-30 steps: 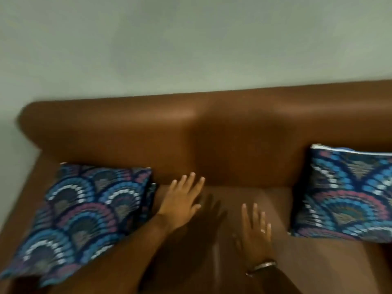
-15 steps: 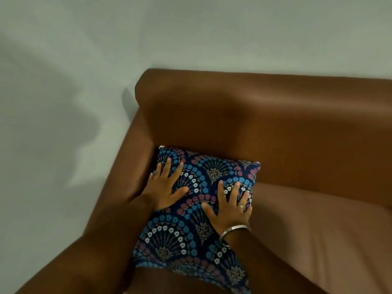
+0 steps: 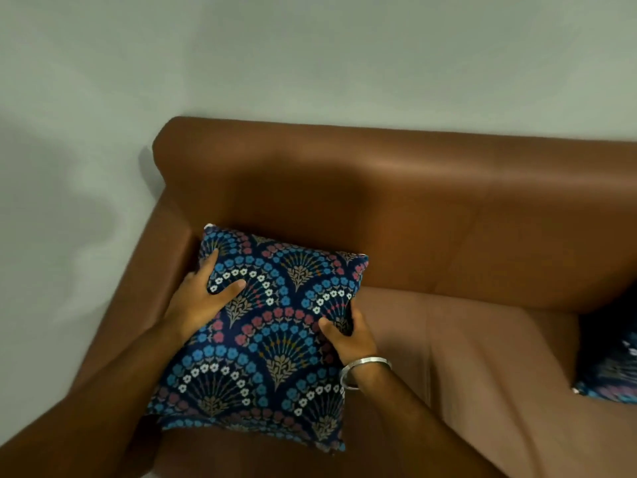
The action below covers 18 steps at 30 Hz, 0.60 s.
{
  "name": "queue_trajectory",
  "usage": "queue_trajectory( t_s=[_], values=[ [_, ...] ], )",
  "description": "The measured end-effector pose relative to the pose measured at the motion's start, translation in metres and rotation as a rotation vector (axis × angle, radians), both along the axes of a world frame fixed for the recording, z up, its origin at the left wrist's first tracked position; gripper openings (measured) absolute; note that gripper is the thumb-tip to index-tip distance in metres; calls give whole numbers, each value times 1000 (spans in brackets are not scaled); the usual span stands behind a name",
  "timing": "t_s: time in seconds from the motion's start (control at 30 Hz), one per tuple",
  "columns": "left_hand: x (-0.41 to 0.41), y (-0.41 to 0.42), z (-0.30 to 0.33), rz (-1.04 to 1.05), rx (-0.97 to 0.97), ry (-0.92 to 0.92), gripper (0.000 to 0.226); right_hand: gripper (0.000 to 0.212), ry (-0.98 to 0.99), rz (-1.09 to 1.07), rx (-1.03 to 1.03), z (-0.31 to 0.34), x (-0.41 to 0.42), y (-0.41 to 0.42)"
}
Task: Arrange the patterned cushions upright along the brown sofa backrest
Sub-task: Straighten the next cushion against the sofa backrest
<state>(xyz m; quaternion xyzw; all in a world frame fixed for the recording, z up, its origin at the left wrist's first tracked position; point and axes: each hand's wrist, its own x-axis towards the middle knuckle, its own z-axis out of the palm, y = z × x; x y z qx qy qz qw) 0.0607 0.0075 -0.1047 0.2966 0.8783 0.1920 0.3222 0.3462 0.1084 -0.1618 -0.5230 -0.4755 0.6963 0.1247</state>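
A dark blue patterned cushion [image 3: 275,339] with blue, pink and white fan motifs leans at the left end of the brown sofa, its top edge near the backrest [image 3: 379,188]. My left hand [image 3: 203,298] grips its upper left side, fingers wrapped round the edge and thumb across the front. On the cushion's right edge my right hand [image 3: 348,336], with a silver bangle at the wrist, holds it with fingers curled behind. A second patterned cushion [image 3: 613,367] shows partly at the far right edge of the seat.
The sofa's left armrest [image 3: 148,291] runs beside the held cushion. The brown seat [image 3: 482,374] stretches between the two cushions. A pale grey-green wall [image 3: 310,63] rises behind the backrest.
My hands went from lying flat on the cushion's front to gripping its left and right edges. The view shifted right, bringing the second cushion's edge into sight.
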Motion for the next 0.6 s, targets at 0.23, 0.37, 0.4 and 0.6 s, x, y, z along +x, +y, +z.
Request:
queue_trajectory(
  t_s=[0.23,0.37,0.4,0.6],
  values=[
    [188,71,34,-163,322,116,111,83,55,-185,269,38,165,73],
    [282,139,-14,-191,473,-4,133,100,-167,-146,506,28,276,145],
    [300,160,-30,-208,442,-15,137,108,-254,-87,542,18,300,166],
    [347,228,-91,-366,204,-92,145,99,-434,105,403,-21,347,225]
  ],
)
